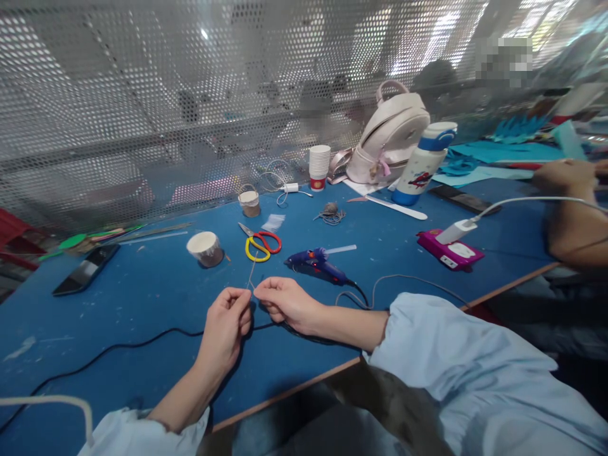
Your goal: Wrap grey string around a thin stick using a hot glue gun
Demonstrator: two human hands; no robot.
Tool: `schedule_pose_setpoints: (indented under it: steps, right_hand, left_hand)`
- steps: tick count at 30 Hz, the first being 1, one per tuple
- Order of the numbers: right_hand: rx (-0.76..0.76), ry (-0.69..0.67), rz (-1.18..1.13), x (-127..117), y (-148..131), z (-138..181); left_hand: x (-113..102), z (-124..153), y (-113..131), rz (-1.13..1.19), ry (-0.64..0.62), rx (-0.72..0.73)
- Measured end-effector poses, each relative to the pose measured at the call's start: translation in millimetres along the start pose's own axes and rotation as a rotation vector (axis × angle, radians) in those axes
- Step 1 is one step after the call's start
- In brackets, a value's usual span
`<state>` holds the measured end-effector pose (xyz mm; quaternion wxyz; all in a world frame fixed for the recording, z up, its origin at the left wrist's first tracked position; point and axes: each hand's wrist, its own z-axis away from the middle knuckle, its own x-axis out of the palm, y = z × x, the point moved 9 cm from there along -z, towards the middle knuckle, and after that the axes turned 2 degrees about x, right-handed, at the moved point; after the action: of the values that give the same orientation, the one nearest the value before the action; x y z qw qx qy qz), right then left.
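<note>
Left hand (227, 322), right hand (291, 305) almost touching, fingertips of both pinched on thin string (251, 271) between them, just this side of red-and-yellow-handled scissors (255, 237). Blue hot glue gun (311, 258) lying near right hand.

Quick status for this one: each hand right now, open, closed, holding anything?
Left hand: closed in a pinch grip, holding thin string.
Right hand: also closed in a pinch grip, holding thin string.

blue tabletop (142, 304); at centre, pale thread (253, 269), scissors (253, 235) with red and yellow handles, dark blue glue gun (308, 257); at right, magenta power block (446, 253); lower right, light blue sleeve (441, 354).
</note>
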<state>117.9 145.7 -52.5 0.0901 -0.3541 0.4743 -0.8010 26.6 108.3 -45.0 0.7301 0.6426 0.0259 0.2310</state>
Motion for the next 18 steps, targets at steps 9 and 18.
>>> schedule_pose_setpoints:
  steps: [9,18]
  right_hand:
    - [0.008,-0.010,0.015,0.2,2.5,-0.4]
    - [-0.001,0.000,0.018,-0.9,1.7,-0.6]
  left_hand:
    - [-0.3,-0.1,-1.4,-0.041,-0.016,0.003]
    - [-2.3,-0.2,-0.3,-0.023,0.015,-0.003]
